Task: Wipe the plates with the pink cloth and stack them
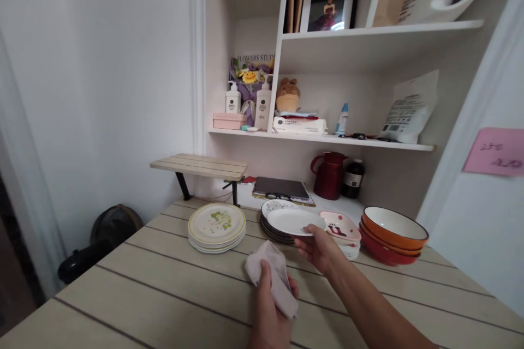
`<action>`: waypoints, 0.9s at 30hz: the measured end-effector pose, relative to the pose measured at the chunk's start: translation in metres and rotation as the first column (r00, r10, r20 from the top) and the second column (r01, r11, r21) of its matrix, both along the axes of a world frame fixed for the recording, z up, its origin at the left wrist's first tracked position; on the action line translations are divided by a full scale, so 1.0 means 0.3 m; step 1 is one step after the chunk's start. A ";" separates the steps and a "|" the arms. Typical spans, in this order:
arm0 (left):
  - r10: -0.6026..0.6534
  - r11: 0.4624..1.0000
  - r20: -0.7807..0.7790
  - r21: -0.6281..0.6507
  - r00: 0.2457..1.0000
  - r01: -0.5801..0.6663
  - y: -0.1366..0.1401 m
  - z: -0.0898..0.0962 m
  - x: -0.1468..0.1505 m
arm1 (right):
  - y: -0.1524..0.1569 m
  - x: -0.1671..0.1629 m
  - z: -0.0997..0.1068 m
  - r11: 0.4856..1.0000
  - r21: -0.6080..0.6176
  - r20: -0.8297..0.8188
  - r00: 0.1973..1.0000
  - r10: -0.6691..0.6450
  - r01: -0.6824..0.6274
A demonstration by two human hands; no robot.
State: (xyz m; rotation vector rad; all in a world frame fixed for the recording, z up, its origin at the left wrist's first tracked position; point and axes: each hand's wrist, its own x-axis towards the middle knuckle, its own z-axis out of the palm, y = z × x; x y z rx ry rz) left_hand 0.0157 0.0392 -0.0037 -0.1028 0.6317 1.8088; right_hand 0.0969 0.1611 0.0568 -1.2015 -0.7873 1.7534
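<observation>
A white plate [290, 221] is gripped at its right front edge by my right hand [318, 245], thumb on top and fingers beneath. It hangs above a stack of dark-edged plates [270, 229], whose top one has a floral pattern. My left hand [270, 294] holds a crumpled pale pink cloth [268, 267] between thumb and fingers, below and left of the plate. To the left lies a stack of cream plates [216, 223] with yellow rims and a green print. Right of the held plate sit square pink-and-white dishes [340, 226].
Orange and red bowls [393, 232] are stacked at the right. Behind stand a red jug [328, 176], a dark bottle [352, 179] and a dark laptop-like slab [282, 188] with glasses on it. A small raised wooden shelf [198, 164] stands at the table's back left.
</observation>
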 end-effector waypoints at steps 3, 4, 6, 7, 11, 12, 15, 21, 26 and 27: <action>-0.008 1.000 0.013 -0.010 1.000 0.009 0.004 -0.006 0.004 | 0.010 0.004 0.004 0.997 -0.030 -0.003 0.997 0.074 -0.074; -0.008 1.000 0.012 -0.007 1.000 0.008 0.005 -0.006 0.005 | 0.012 0.007 0.007 0.993 -0.043 -0.008 0.994 0.111 -0.111; -0.015 1.000 0.001 0.003 1.000 0.015 0.005 -0.007 0.006 | 0.015 0.017 0.013 0.979 -0.067 -0.022 0.981 0.194 -0.195; -0.017 1.000 -0.004 0.004 1.000 0.017 0.006 -0.006 0.006 | 0.015 0.023 0.016 0.970 -0.076 -0.029 0.973 0.230 -0.232; -0.007 1.000 0.005 -0.014 1.000 0.007 0.007 -0.002 0.005 | -0.001 0.053 0.012 0.944 -0.095 -0.032 0.949 0.313 -0.315; -0.010 1.000 0.004 -0.016 1.000 0.010 0.007 -0.001 0.005 | -0.008 0.061 0.008 0.940 -0.089 -0.020 0.944 0.329 -0.330; -0.012 1.000 -0.008 -0.011 1.000 0.012 0.005 0.002 0.007 | -0.032 0.083 -0.005 0.930 -0.042 0.027 0.930 0.366 -0.364; -0.037 0.999 -0.030 0.020 0.999 0.038 0.004 -0.010 0.006 | -0.049 0.090 -0.011 0.935 0.024 0.086 0.933 0.350 -0.353; -0.037 0.999 -0.050 0.037 0.998 0.038 0.010 -0.023 0.005 | -0.027 0.069 -0.047 0.942 0.024 0.087 0.939 0.332 -0.335; -0.036 0.998 -0.051 0.043 0.998 0.038 0.010 -0.024 0.006 | -0.023 0.065 -0.060 0.940 0.018 0.084 0.937 0.338 -0.341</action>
